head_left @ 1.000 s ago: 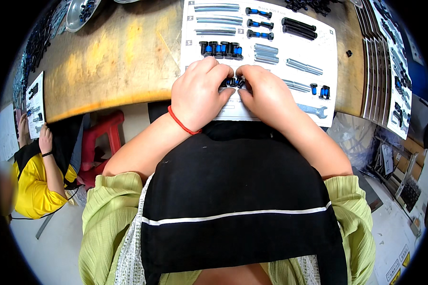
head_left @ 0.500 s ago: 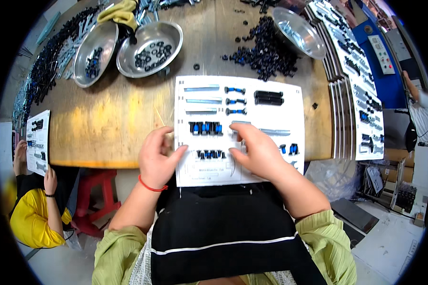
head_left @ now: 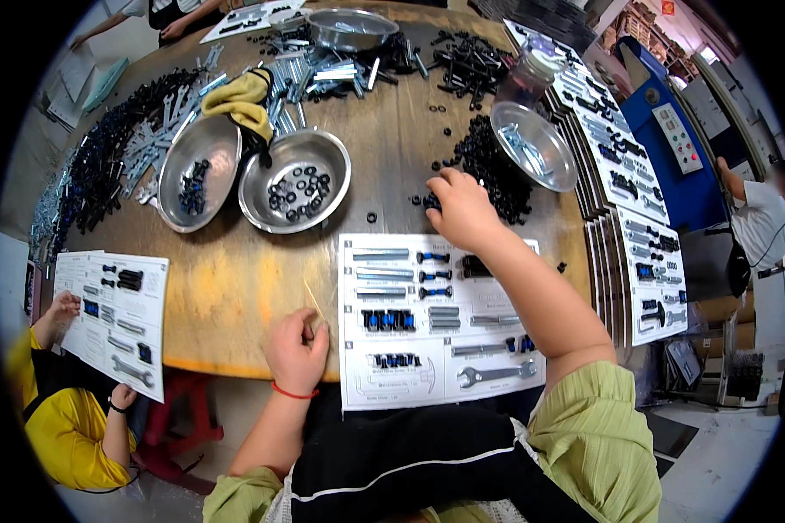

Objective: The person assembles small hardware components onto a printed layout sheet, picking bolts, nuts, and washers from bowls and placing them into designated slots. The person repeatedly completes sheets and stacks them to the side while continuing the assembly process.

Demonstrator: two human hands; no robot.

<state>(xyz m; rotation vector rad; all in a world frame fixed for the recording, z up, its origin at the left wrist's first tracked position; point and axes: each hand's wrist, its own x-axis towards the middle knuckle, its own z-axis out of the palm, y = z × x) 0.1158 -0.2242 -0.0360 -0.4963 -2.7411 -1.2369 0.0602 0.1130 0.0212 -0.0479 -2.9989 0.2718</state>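
I have the right grip (head_left: 464, 207) at the near side of the heap of small black parts (head_left: 478, 144), fingers bent; I cannot tell whether they are apart or closed on a part. The left grip (head_left: 296, 353) is loosely curled beside the white card (head_left: 358, 357), nothing visible in it; I cannot tell whether its fingertips meet.

My worry is the right forearm (head_left: 541, 301), which crosses the card's upper right: a dip could drag pieces out of place. The card seems to overhang the near edge of the table (head_left: 235, 301), so pressure there might tip the wrench (head_left: 497, 375). Raking the heap could scatter it.

On the card I count 1 wrench, 3 rows of silver rods (head_left: 380, 273) and 3 black-and-blue bolts (head_left: 434, 276) beside them; the packed lower rows defeat me. Beyond: 2 metal bowls (head_left: 222, 144) leftward, 1 clear-lidded jar (head_left: 525, 83) rightward.
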